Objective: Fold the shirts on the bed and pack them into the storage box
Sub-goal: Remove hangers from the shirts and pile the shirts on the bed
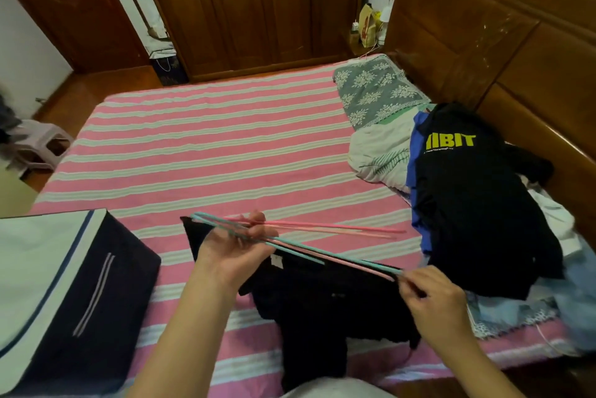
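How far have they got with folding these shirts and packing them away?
It looks barely started. No folded shirt shows on the bed sheet, and the inside of the storage box is out of view. In hand: the left hand holds a bunch of thin pink and blue hangers, the right hand pinches their far end, above a black shirt. Left: that shirt and the unfolded pile by the headboard.

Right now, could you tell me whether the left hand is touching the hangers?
Touching. The head view shows the left hand with its fingers curled round the bundle of pink and blue hangers near their left end.
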`<state>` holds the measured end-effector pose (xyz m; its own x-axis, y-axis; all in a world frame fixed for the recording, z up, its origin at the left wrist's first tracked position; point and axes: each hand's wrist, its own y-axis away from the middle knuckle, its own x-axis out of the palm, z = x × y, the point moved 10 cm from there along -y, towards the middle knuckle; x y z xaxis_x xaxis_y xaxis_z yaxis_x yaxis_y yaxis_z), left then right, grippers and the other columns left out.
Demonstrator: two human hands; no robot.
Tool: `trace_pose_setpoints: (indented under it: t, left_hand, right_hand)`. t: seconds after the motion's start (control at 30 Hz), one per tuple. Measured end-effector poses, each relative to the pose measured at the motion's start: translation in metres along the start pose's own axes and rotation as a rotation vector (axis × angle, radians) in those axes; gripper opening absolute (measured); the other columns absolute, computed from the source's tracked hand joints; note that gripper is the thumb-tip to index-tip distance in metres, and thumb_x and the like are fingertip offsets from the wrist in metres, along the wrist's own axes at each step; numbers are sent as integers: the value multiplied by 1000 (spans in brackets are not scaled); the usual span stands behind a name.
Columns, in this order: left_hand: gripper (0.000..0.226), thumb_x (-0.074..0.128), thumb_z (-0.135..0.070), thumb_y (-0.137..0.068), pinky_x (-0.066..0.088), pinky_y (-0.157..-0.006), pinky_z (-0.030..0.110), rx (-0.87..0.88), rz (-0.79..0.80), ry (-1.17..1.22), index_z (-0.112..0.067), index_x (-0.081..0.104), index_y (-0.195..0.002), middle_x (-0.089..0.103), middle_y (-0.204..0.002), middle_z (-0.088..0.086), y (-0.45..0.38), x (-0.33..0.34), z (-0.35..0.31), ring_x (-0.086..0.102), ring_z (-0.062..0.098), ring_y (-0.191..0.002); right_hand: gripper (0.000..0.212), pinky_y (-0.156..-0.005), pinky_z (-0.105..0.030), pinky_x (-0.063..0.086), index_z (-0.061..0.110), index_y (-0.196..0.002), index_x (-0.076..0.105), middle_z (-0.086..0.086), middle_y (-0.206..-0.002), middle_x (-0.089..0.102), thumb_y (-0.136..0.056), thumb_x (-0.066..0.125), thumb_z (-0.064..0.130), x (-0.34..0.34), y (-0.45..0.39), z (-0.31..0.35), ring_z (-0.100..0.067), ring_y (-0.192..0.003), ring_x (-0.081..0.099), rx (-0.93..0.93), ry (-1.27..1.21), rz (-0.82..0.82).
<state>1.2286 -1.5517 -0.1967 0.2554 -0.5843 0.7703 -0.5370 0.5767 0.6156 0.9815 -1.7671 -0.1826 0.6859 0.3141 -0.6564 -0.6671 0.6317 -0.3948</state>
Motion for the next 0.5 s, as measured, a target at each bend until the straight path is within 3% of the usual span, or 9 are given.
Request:
trace_pose_setpoints:
  t: [0.07,0.1,0.2,0.3,0.37,0.4,0.5]
  left_hand:
    - [23,43,-10,-94,28,-68,22,-23,81,-118,-10,49,-71,48,-73,4,-15,-7,-3,29,13,-51]
    - [25,46,-16,-96,30,-66,24,-39,76,-197,-9,51,-73,46,-71,1,-25,-15,-8,29,12,-49]
    - [18,63,-23,-90,40,-54,25,-109,31,-485,-11,52,-82,47,-64,-3,-42,-34,-27,32,11,-40]
    - [39,94,-23,-62,40,-51,25,-266,84,-648,-10,63,-82,51,-61,-5,-34,-45,-37,32,9,-40]
    - [35,92,-25,-64,37,-50,24,-338,97,-677,-12,64,-80,50,-59,-8,-23,-51,-39,26,8,-43]
    - [27,86,-27,-72,35,-50,23,-332,81,-679,-14,63,-80,49,-59,-9,-20,-57,-42,25,7,-46]
    - [21,59,-31,-97,36,-58,23,-371,179,-602,-14,65,-87,55,-65,-7,-16,-65,-39,37,9,-52]
  right_hand:
    - [9,-71,-9,41,15,-81,79,11,-77,68,-84,71,14,49,19,-30,-2,-76,59,219,-118,143]
    - [13,-73,-8,42,20,-82,79,15,-78,69,-84,75,8,77,30,-43,1,-77,61,320,-147,253]
    - [18,-72,-27,49,30,-79,75,9,-79,75,-88,76,15,139,68,-70,-3,-79,67,492,-190,551]
    - [24,-71,-26,45,32,-76,69,6,-81,74,-92,70,15,141,76,-79,-8,-80,66,570,-156,673]
    - [18,-76,-20,50,27,-97,69,6,-97,71,-94,67,9,136,76,-72,-8,-91,64,597,-231,751]
    - [25,-81,-18,52,25,-111,65,4,-108,70,-94,66,7,139,81,-60,-9,-96,63,591,-280,839]
    - [59,-85,-18,53,40,-133,49,13,-127,62,-89,74,11,161,109,6,-11,-105,62,295,-266,1182]
